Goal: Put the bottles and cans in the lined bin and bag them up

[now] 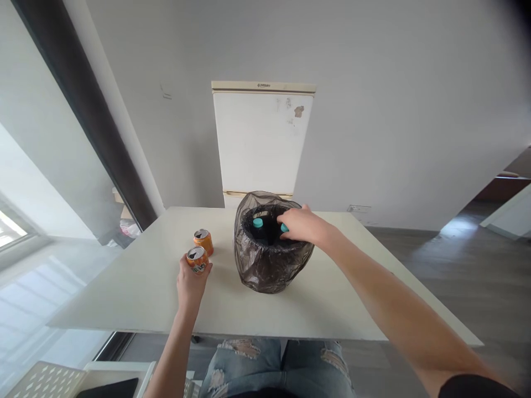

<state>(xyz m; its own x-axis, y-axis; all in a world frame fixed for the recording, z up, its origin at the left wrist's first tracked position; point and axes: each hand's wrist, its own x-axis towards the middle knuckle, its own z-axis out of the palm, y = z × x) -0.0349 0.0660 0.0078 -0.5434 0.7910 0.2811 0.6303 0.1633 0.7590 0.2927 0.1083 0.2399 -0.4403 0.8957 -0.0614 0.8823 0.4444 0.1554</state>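
Note:
On the left side of the table, my left hand (192,281) is wrapped round an orange drink can (198,260) with an opened top. A second orange can (203,241) stands just behind it. A bin lined with a dark, see-through bag (269,271) is at the middle of the table. My right hand (302,224) reaches into its mouth from the right, fingers closed about a bottle with a teal cap (284,228); its body is hidden in the bin. Another teal bottle cap (258,223) shows inside, left of my right hand.
The bin and cans stand on a white table (232,315). Behind it is a white fridge (259,143) against a grey wall. A white perforated basket (45,381) and a dark flat object (108,388) are low at the left.

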